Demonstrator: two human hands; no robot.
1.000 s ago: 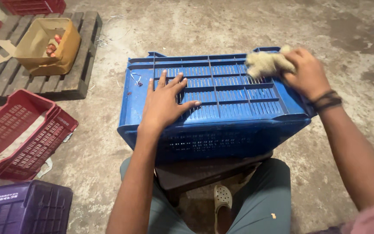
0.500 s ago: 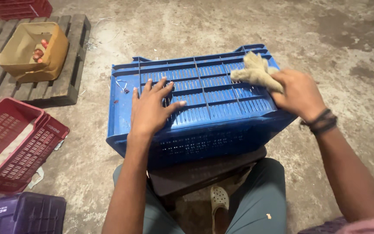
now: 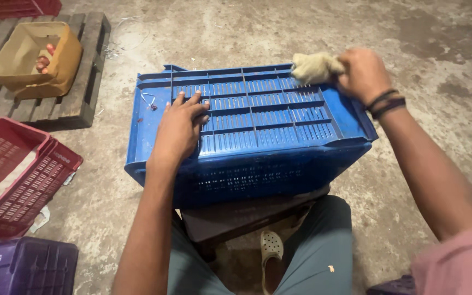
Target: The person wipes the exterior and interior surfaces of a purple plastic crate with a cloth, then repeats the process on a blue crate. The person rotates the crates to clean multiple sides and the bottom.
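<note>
In the head view a blue plastic crate [image 3: 247, 128] lies upside down across a dark stool [image 3: 236, 216] between the person's knees, its slatted base facing up. The left hand [image 3: 178, 128] presses flat on the base near the left side, fingers spread open and gripping nothing. The right hand [image 3: 364, 74] has its fingers closed around a beige rag [image 3: 312, 66] at the crate's far right corner. A likely risk: the crate overhangs the stool, so hard rubbing at that far corner could tip or slide it onto the concrete floor [image 3: 279, 33].
</note>
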